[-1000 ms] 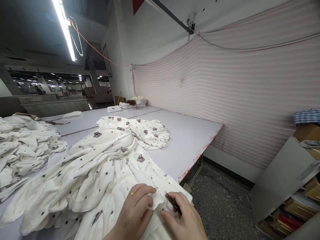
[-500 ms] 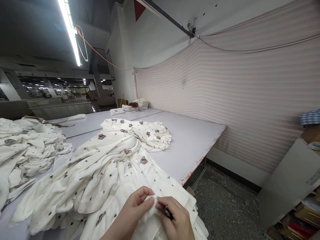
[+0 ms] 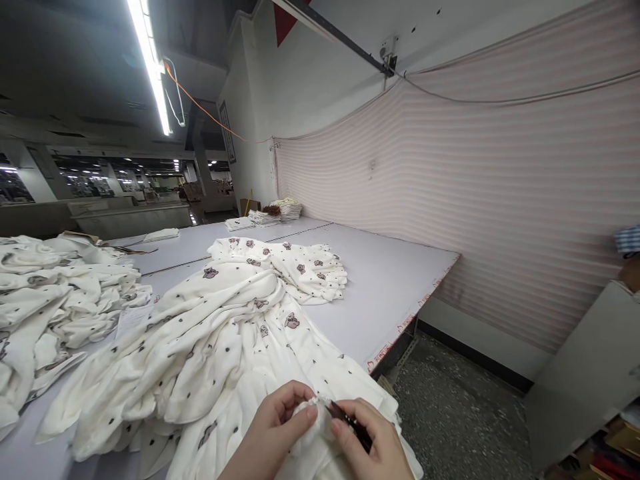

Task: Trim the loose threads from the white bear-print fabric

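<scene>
The white printed garment [image 3: 210, 333], at the near edge of the table [image 3: 380, 280], is now bunched into 1 fold. Our left hand [image 3: 274, 428] pinches it, and our right hand [image 3: 374, 447] holds a small dark tool [image 3: 350, 421] against it, so the spot looks ready for work.

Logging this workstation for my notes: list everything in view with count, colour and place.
printed garments: one heap, white with dark motifs, table centre
second heap: one, white, table left
table: one, pale grey, under the heaps
folded stacks: several, white, table's far end
curtain: one, pink-striped, right wall
tube light: one, white, ceiling
dark tool: one, black, in right hand
left hand: one, pinching printed garments' bunched edge
right hand: one, gripping dark tool
</scene>
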The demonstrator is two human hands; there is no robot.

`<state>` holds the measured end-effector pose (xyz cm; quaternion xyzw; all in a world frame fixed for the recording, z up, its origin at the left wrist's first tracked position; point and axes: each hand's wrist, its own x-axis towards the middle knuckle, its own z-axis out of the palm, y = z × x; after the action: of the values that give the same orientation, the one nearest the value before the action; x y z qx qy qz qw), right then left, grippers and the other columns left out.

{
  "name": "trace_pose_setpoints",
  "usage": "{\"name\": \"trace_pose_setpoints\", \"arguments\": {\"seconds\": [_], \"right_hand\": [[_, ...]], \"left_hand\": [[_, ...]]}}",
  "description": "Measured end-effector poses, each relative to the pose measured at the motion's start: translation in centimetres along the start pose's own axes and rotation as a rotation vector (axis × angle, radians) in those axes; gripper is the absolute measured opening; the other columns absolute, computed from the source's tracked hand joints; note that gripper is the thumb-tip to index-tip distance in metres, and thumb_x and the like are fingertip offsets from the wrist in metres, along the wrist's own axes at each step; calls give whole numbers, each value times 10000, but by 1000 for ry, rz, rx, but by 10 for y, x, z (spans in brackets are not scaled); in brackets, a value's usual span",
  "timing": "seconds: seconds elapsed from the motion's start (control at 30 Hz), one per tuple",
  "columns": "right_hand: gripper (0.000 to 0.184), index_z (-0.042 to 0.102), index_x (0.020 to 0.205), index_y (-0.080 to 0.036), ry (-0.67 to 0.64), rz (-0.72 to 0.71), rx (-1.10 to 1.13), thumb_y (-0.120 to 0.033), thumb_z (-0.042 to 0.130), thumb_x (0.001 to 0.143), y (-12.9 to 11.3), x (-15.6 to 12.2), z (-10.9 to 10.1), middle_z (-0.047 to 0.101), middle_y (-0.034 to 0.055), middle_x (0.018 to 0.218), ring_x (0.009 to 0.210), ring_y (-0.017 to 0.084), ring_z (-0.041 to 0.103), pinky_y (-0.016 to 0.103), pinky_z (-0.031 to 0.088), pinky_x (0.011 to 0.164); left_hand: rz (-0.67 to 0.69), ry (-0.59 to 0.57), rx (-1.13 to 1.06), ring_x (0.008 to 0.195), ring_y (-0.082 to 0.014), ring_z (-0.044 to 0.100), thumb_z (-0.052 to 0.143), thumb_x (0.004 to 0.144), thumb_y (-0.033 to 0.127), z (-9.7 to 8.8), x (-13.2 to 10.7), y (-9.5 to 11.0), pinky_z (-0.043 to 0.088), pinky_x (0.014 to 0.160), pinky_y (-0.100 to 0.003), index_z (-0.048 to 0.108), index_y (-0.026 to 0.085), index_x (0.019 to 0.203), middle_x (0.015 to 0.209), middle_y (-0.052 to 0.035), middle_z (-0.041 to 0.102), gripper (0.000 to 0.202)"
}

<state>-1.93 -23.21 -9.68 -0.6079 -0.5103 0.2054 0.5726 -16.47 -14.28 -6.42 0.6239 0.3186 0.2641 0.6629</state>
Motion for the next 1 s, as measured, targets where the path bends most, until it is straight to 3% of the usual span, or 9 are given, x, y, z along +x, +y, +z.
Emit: {"name": "trace_pose_setpoints", "arguments": {"seconds": [0.3,0.47,0.57,0.63,0.7,0.77,0.83,0.93,1.0], "right_hand": [[214,778,890,-228,8,28,105,-381,657,799,-3,2,3,729,52,772,729,208,668,264,487,664],[336,782,770,-176,38,209,324,-501,718,716,11,2,7,707,50,661,650,199,630,276,485,625],[372,757,700,-153,3,262,423,-519,698,737,19,1,4,660,26,578,580,156,581,248,449,592],[379,737,688,-152,19,295,434,-520,680,756,22,-1,-4,629,11,562,573,142,557,234,434,588],[373,709,709,-162,114,324,405,-529,669,762,25,-4,-13,614,7,602,611,149,555,228,434,590],[373,663,721,-177,223,336,369,-544,639,779,28,-7,-21,588,3,642,614,149,537,221,427,554],[368,618,742,-190,272,364,373,-554,607,798,33,-9,-25,566,-5,664,542,123,485,202,385,473],[345,584,771,-199,279,401,426,-542,593,808,42,-10,-27,552,-17,659,482,102,448,185,332,407],[299,586,800,-200,279,390,432,-498,607,806,49,-12,-30,573,-8,687,557,126,526,187,386,452]], "left_hand": [[-3,-53,129,837,-196,540,658,753,422,3,1,5,413,767,-284,632,195,835,812,-5,622,242],[51,-70,312,799,-190,520,570,814,359,10,3,5,418,745,-296,625,215,839,804,2,573,156],[127,-83,424,973,-247,537,592,804,332,9,7,6,422,802,-323,648,225,805,897,-32,613,121],[153,-74,281,1077,-275,532,618,797,349,1,13,13,438,824,-336,628,223,792,925,-50,641,127],[170,25,-30,883,-233,615,587,827,397,-9,21,22,472,703,-300,566,237,849,772,-16,629,163],[206,142,-195,546,-139,542,525,871,411,-14,29,29,412,525,-215,516,263,940,584,64,499,163],[260,94,35,485,-116,470,579,836,361,-9,34,28,369,489,-196,542,264,969,554,85,424,168],[289,-145,688,644,-169,564,666,706,208,11,35,14,427,609,-250,633,223,807,706,22,543,107],[301,-209,878,731,-194,596,606,732,166,22,33,7,440,680,-275,645,217,751,819,-13,591,67]]}}
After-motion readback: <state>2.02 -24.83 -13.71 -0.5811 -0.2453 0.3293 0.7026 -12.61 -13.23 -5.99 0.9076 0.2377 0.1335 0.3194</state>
